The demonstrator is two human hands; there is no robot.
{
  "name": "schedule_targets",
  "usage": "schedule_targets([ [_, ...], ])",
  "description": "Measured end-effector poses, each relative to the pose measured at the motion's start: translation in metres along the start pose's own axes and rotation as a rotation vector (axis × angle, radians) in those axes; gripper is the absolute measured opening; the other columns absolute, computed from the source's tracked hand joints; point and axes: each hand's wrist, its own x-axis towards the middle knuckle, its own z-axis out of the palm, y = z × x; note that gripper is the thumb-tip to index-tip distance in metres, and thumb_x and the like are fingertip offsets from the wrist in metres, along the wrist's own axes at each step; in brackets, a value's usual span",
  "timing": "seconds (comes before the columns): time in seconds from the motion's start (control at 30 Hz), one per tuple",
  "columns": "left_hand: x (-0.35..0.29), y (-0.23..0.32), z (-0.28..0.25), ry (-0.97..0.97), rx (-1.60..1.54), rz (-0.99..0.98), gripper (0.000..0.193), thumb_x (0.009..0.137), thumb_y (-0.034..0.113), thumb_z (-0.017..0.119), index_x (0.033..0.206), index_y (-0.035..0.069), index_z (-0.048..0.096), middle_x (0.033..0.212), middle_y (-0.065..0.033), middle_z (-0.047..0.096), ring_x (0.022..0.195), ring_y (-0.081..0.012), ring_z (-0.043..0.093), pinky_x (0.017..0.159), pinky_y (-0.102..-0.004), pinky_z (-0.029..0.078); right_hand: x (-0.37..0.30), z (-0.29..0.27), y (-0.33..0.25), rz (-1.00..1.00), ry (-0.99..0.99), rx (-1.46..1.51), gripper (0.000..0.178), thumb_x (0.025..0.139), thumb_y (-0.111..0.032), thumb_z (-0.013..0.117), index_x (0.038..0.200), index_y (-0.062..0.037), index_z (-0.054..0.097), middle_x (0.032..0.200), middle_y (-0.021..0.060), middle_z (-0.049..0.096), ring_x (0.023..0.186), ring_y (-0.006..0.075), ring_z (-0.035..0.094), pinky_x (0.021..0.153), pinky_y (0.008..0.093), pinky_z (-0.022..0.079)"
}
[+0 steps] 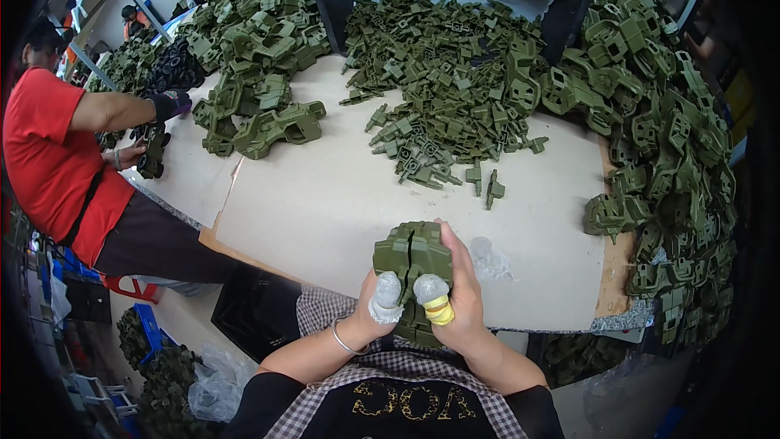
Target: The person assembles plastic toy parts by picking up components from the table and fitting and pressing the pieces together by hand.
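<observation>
Over the table's near edge, both my hands are closed round an olive-green plastic toy vehicle body (426, 254). A dark slit runs down its middle, between a left and a right part. My left hand (375, 306) grips the left side, its thumb wrapped in white. On the right side is my right hand (460, 302), its thumb covered in grey-white and yellow wrapping. Both thumbs lie on top; most of the other fingers are hidden beneath. Beyond my hands, small green plastic parts (447, 106) lie heaped, with a loose part (495, 189) nearest me.
Green vehicle bodies are piled at the right (666, 162) and far left (260, 41). A black bin (325, 0) with a pale liner stands tipped behind the small parts. At left, a person in red (61, 146) holds a wheeled toy vehicle (152, 150). A plastic bag (219, 382) lies below.
</observation>
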Motion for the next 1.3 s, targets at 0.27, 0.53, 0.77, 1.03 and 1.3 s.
schedule_targets([
  [0.27,-0.001,-0.015,0.009,0.142,-0.138,-0.088,0.053,0.094,0.041,0.029,0.134,0.007,0.029,0.135,-0.0091,0.035,0.123,-0.02,0.037,0.102,-0.0342,0.03,0.002,0.001,0.006,0.111,-0.092,-0.064,0.071,0.079,-0.012,0.06,0.138,-0.005,0.022,0.135,0.0283,0.024,0.122,0.0426,0.033,0.098,0.0404,0.033],
  [0.53,0.001,-0.02,0.011,0.213,-0.196,-0.109,0.055,0.094,0.045,0.028,0.133,0.006,0.03,0.133,-0.0102,0.038,0.122,-0.02,0.038,0.102,-0.0336,0.031,0.009,0.008,0.0,0.121,-0.135,-0.224,0.068,0.082,-0.015,0.057,0.138,-0.0035,0.02,0.138,0.0258,0.022,0.126,0.0404,0.027,0.102,0.0406,0.027],
  [0.77,0.007,-0.011,-0.019,0.239,-0.709,-0.159,0.06,0.091,0.051,0.031,0.132,0.008,0.033,0.127,-0.012,0.045,0.112,-0.0251,0.048,0.096,-0.0398,0.039,0.017,-0.009,0.013,0.302,0.013,0.52,0.076,0.082,-0.023,0.06,0.14,-0.0072,0.014,0.138,0.0177,0.028,0.126,0.0284,0.031,0.099,0.0382,0.033],
  [1.03,0.034,0.008,-0.03,0.276,-0.664,0.267,0.059,0.083,0.051,0.046,0.122,0.006,0.043,0.119,-0.0128,0.049,0.108,-0.0252,0.049,0.091,-0.0413,0.042,-0.03,-0.009,0.042,0.664,-0.25,0.847,0.058,0.08,-0.005,0.062,0.132,-0.0013,0.035,0.123,0.0083,0.048,0.109,0.0151,0.049,0.093,0.0272,0.039],
  [1.3,0.075,0.077,-0.037,-0.502,1.122,0.241,0.058,0.081,0.044,0.054,0.121,0.003,0.045,0.124,-0.0156,0.047,0.11,-0.0295,0.049,0.092,-0.0381,0.039,0.019,-0.071,0.042,0.247,-0.425,-0.06,0.054,0.072,-0.01,0.068,0.122,-0.0045,0.049,0.099,0.0121,0.055,0.093,0.0254,0.056,0.083,0.0301,0.044],
])
